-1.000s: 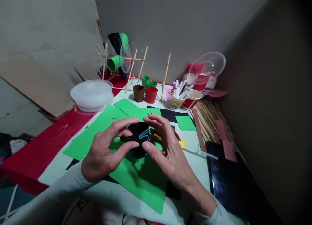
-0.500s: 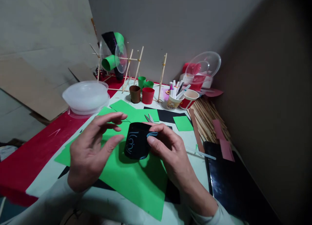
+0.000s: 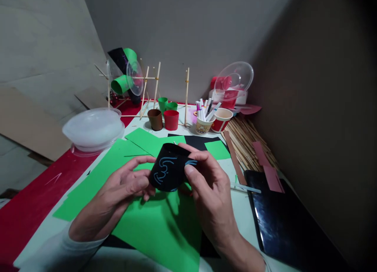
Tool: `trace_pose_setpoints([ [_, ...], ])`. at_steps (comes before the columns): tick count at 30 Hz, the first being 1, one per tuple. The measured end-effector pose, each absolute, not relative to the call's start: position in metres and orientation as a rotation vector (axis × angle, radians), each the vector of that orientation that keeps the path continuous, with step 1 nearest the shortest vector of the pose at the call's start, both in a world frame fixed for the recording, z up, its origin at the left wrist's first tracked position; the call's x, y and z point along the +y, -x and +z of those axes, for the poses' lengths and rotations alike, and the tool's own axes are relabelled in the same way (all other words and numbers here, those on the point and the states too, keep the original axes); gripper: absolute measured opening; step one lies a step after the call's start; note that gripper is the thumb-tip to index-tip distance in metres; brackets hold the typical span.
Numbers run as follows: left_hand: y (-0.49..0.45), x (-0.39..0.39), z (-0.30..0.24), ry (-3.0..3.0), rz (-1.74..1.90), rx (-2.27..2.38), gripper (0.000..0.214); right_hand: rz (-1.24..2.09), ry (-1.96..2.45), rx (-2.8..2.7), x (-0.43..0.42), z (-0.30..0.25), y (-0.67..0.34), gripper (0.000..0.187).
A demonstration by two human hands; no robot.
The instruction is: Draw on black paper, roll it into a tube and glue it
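A black paper cup (image 3: pixel 167 170) with light blue scribbles is held above green paper sheets (image 3: pixel 165 228) in the middle of the table. My right hand (image 3: pixel 209 193) grips its right side, thumb on the outside and fingers over the rim. My left hand (image 3: pixel 118 193) touches the cup's left lower side with curled fingers. The cup is tilted, its open mouth facing away and up.
A clear lidded bowl (image 3: pixel 92 128) sits at the left on a red surface (image 3: pixel 35 201). Brown (image 3: pixel 155 119), red (image 3: pixel 171 120) and green cups stand behind, by a stick frame (image 3: pixel 147 91). Marker cups (image 3: pixel 203 122), bamboo sticks (image 3: pixel 250 140) and a black tablet (image 3: pixel 282 221) lie to the right.
My left hand came off the cup, then closed back onto its left side. My right hand turned the cup so more of the blue writing shows. The view shifted right.
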State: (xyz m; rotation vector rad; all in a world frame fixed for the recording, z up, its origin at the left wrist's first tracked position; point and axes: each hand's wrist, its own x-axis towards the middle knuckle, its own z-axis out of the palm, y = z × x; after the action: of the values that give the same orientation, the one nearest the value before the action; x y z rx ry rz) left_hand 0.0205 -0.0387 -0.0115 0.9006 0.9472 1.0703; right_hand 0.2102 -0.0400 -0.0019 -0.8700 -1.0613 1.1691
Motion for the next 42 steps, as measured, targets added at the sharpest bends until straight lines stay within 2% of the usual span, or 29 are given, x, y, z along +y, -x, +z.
trace_pose_setpoints([
  [4,-0.024,-0.039,-0.008,-0.871,1.056,0.892,0.061,1.182,0.833,-1.011,-0.041,-0.004,-0.207,0.003],
  [9,-0.025,-0.044,-0.003,-0.823,1.105,0.962,0.059,1.166,0.872,-1.123,-0.045,-0.002,-0.205,0.003],
  [11,-0.025,-0.044,-0.004,-0.818,1.132,0.978,0.058,1.177,0.852,-1.133,-0.045,0.001,-0.205,0.012],
  [15,-0.024,-0.041,-0.004,-0.819,1.126,0.976,0.053,1.253,0.824,-1.085,-0.043,0.001,-0.201,0.047],
  [18,-0.025,-0.04,-0.004,-0.8,1.09,0.997,0.051,1.285,0.866,-1.044,-0.04,-0.003,-0.198,0.056],
  [31,-0.025,-0.039,-0.002,-0.799,1.023,1.073,0.045,1.286,0.973,-1.001,-0.035,-0.009,-0.2,0.049],
  [36,-0.026,-0.04,0.0,-0.807,1.17,1.102,0.052,1.36,0.931,-0.869,-0.027,-0.011,-0.206,0.046],
  [42,-0.027,-0.041,0.003,-0.833,1.23,1.138,0.034,1.389,0.908,-0.798,-0.024,-0.016,-0.209,0.048],
])
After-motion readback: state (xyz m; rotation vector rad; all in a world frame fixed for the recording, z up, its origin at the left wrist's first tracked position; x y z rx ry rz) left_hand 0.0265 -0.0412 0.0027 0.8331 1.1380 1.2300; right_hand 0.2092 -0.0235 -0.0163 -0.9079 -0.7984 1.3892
